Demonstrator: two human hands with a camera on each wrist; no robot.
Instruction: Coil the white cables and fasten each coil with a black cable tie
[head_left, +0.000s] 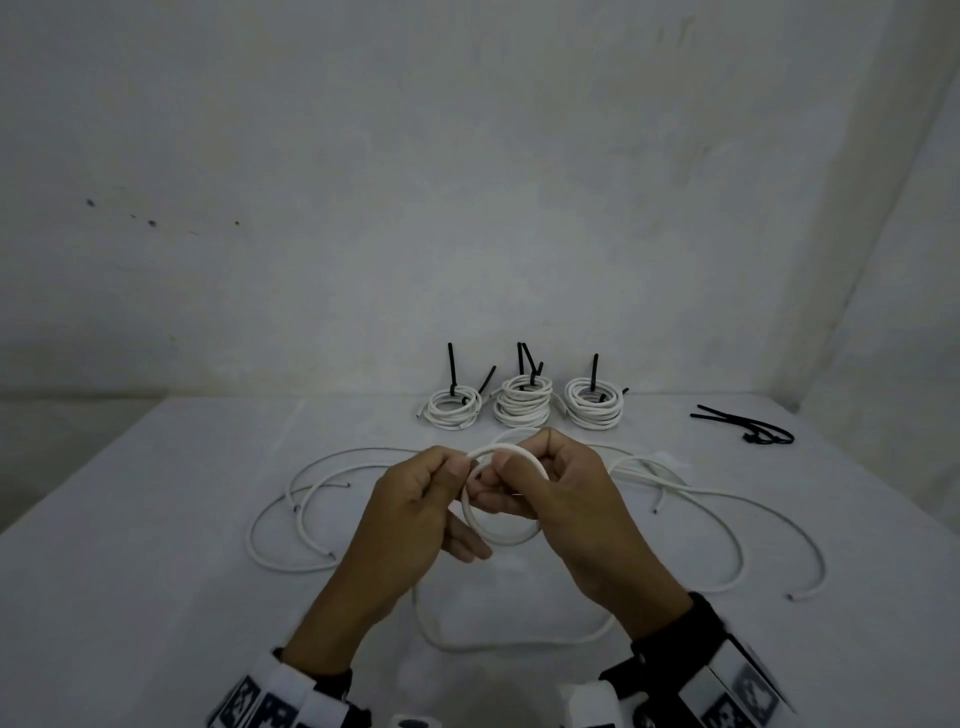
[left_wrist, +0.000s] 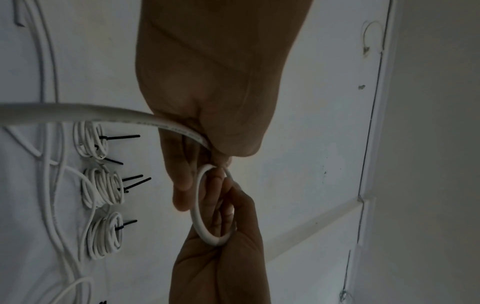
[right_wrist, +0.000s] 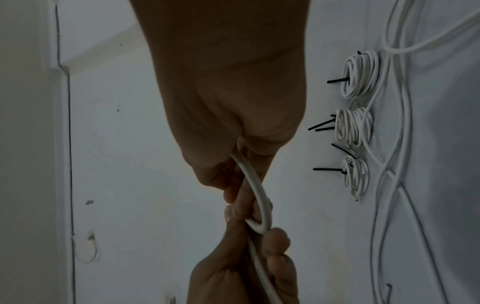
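Just in front of the row of three tied coils (head_left: 524, 402), above the table (head_left: 130, 545), both hands pinch a first loop of white cable (head_left: 501, 493): the left hand (head_left: 415, 514) curls round its left side, the right hand (head_left: 566, 499) round its top and right. Coiling seems only begun. Next, probably, the slack tail (head_left: 519, 644) gets wound on, then a loose black cable tie (head_left: 753, 428), right of the coils, fetched.
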